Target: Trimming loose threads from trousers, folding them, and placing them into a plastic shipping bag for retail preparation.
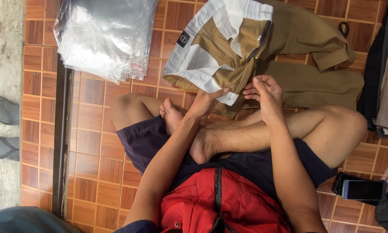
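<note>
Where the floor (95, 172) meets its left edge, brown square tiles end at a dark strip, with bare grey concrete (4, 56) beyond it. Two grey sandals (2, 127) lie on the concrete. A stack of clear plastic bags (105, 34) rests on the tiles near the far-left corner. The person sits cross-legged at mid-floor, a red bag (220, 205) in the lap. Left hand (207, 101): fingers extended, tips touching the white waistband lining of the khaki trousers (263, 47); not gripping. Right hand (267, 92): loosely curled just beside the trousers' open fly; whether it pinches cloth, cannot tell. The trousers lie flat on the tiles along the far edge, waistband turned open, directly beyond the shins. A dark phone (362, 190) lies on the tiles at the right edge. Dark garments (381, 64) are piled at the far-right corner.
</note>
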